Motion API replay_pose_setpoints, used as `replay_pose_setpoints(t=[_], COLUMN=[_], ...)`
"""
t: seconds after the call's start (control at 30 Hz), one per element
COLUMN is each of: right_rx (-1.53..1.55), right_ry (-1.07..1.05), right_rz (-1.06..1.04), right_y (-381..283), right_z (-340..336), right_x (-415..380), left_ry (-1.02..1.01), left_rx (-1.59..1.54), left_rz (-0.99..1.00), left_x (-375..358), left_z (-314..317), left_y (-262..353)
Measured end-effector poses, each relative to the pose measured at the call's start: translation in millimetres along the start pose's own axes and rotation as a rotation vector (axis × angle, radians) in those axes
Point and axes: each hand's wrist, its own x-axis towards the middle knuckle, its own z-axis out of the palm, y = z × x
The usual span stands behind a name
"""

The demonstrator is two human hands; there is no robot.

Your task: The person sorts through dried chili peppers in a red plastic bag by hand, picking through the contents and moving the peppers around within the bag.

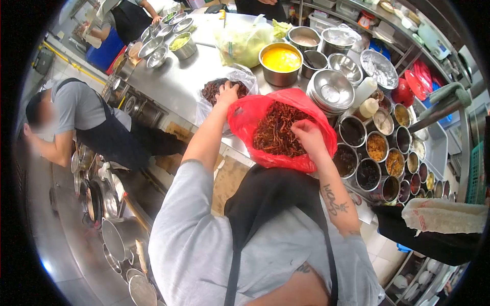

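A red plastic bag lies wide open at the near edge of the steel table, full of thin, dark red dried chilies. My right hand is over the right side of this pile, fingers pinched together on dried chilies at its surface. Left of it, a clear plastic bag holds darker dried chilies. My left hand rests on those, fingers spread and its tips partly hidden among them.
A pot of yellow liquid and stacked steel bowls stand behind the red bag. Several ingredient tins crowd the right. A bag of pale green vegetables sits further back. A co-worker bends at the left; others stand beyond the table.
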Motion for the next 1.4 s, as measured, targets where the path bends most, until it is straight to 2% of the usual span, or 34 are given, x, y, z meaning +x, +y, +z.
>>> replay_pose_setpoints(t=[0.03, 0.07, 0.1, 0.13, 0.17, 0.23, 0.33, 0.4, 0.43, 0.47, 0.5, 0.53, 0.63, 0.73, 0.83, 0.93, 1.03, 1.07, 1.13, 1.17, 1.23, 1.3, 1.37, 1.4], right_rx=[-0.179, -0.465, -0.517, -0.569, -0.622, -0.763, -0.988, -1.035, -1.06, -1.039, -1.031, -1.023, -1.127, -1.271, -1.271, -1.095, -0.807, -0.746, -0.591, -0.476, -0.25, -0.369, -0.618, -0.648], right_ry=[0.015, -0.012, 0.021, 0.056, 0.092, 0.064, 0.003, -0.06, -0.094, -0.175, -0.224, -0.274, -0.336, -0.348, -0.335, -0.249, -0.244, -0.228, -0.169, -0.173, -0.19, -0.118, -0.019, 0.038], right_rz=[-0.118, -0.022, -0.031, -0.038, -0.043, 0.044, 0.106, 0.085, 0.077, 0.12, 0.148, 0.176, 0.217, 0.268, 0.342, 0.296, 0.188, 0.129, 0.051, 0.127, 0.271, 0.061, -0.072, -0.068], right_y=[6.4, -1.4, -4.0, -4.8, -6.7, -13.4, -13.9, -13.8, -13.7, -17.9, -28.6, -43.0, -41.2, -46.3, -44.5, -29.5, -9.8, -9.4, -16.3, -36.1, -75.3, -60.5, -54.7, -51.0], right_z=[-0.9, -6.8, -7.9, -7.6, -7.6, -7.4, -4.8, -4.7, -5.9, -8.7, -10.1, -10.5, -9.4, 0.8, 5.0, 2.5, -13.7, -16.1, -19.2, -18.1, -15.8, -18.9, -22.8, -24.0], right_x=[2.6, 1.3, -0.3, -2.5, -4.3, -2.1, 2.1, 0.9, -0.6, 0.5, -4.9, -11.5, -18.9, -25.4, -17.5, -4.1, 8.6, 8.2, 5.1, -1.7, -13.6, -11.6, -9.5, -8.7], left_ry=[-0.073, -0.146, -0.223, -0.211, -0.202, -0.23, 0.361, 0.389, 0.353, 0.098, -0.016, -0.166, -0.155, -0.244, -0.302, -0.335, -0.331, -0.265, -0.308, -0.336, -0.521, -0.434, -0.388, -0.366], left_rx=[-0.026, -0.051, -0.073, -0.146, -0.079, -0.136, -0.592, -0.758, -0.692, -0.677, -0.6, -0.507, -0.106, -0.035, -0.034, -0.145, -0.386, -0.539, -0.744, -0.847, -1.114, -0.959, -0.834, -0.772], left_rz=[0.002, 0.008, 0.016, 0.134, 0.23, 0.263, 0.248, 0.275, 0.494, 0.685, 0.826, 0.827, 0.717, 0.587, 0.676, 0.708, 0.702, 0.764, 0.714, 0.679, 0.541, 0.634, 0.588, 0.565], left_x=[4.2, 13.9, 23.0, 29.6, 22.8, 8.2, -41.5, -105.0, -127.6, -145.0, -159.8, -166.1, -187.2, -195.3, -185.1, -174.4, -153.7, -147.5, -137.5, -138.2, -148.0, -131.6, -125.2, -123.2], left_z=[0.0, -1.1, -2.5, -4.5, -21.4, -59.4, -91.0, -108.2, -98.2, -89.5, -74.3, -54.6, -16.4, -17.9, -6.2, -12.9, 5.6, 7.6, 5.2, -1.2, -35.5, -20.9, -28.4, -30.9], left_y=[-0.4, -1.6, -3.3, -10.0, -4.5, 10.1, 48.5, 98.0, 107.6, 114.2, 118.6, 117.0, 111.2, 122.2, 126.8, 120.8, 112.5, 111.2, 113.7, 115.5, 122.8, 108.9, 102.2, 100.2])
